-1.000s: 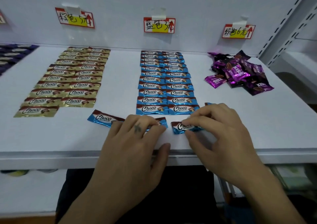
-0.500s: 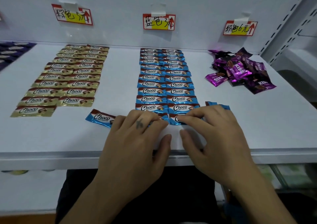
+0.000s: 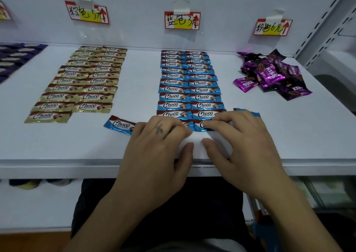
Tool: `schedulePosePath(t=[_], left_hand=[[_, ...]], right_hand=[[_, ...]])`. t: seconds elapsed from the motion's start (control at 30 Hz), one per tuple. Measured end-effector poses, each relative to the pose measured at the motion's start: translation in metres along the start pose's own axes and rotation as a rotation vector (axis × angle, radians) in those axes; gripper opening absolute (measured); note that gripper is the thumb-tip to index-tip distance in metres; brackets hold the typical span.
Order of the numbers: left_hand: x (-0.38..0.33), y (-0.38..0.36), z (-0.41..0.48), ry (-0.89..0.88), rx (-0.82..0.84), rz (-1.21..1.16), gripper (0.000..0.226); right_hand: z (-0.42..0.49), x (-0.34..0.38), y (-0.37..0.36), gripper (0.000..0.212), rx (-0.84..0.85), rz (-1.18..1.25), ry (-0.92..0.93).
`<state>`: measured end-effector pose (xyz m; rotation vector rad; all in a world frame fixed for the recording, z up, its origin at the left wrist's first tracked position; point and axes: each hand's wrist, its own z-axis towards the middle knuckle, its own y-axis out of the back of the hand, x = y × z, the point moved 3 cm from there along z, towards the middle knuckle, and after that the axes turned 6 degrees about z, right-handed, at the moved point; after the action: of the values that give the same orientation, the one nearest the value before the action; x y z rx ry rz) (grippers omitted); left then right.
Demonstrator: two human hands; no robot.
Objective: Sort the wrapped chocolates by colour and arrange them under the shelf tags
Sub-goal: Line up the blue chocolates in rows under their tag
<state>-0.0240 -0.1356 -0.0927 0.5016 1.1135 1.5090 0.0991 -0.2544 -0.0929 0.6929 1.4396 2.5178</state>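
We are seating two blue bars [image 3: 200, 125] at the front of the blue rows [image 3: 189, 82], under the middle tag [image 3: 182, 20]. Left grip [image 3: 159, 151] and right grip [image 3: 248, 141] are both released, flat fingers pressing one bar each, thumbs on the shelf [image 3: 57, 145]. We should slide them level, edges butting the pair behind, never overlapping. A loose bar [image 3: 119, 125] lies just left.

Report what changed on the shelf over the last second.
The right hand pushed the right blue chocolate away from the person until it met the right column of the blue rows; its pinch eased to a press. The left hand pushed the left blue chocolate against the left column. The loose blue chocolate, gold rows and purple pile stayed put.
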Motion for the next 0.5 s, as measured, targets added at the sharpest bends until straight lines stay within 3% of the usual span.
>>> schedulePosePath(t=[0.2,0.33,0.5], left_hand=[[0.044,0.044,-0.009,0.122,-0.087,0.105,0.029],[0.071,0.053,-0.008,0.107,0.078,0.256,0.045],[0.073,0.052,-0.006,0.014,0.151,0.249,0.022]], right_hand=[[-0.004,0.009,0.01,0.042,-0.088,0.045,0.044],[0.006,0.035,0.005,0.037,-0.05,0.077,0.105],[0.02,0.044,-0.001,0.031,-0.077,0.029,0.111]])
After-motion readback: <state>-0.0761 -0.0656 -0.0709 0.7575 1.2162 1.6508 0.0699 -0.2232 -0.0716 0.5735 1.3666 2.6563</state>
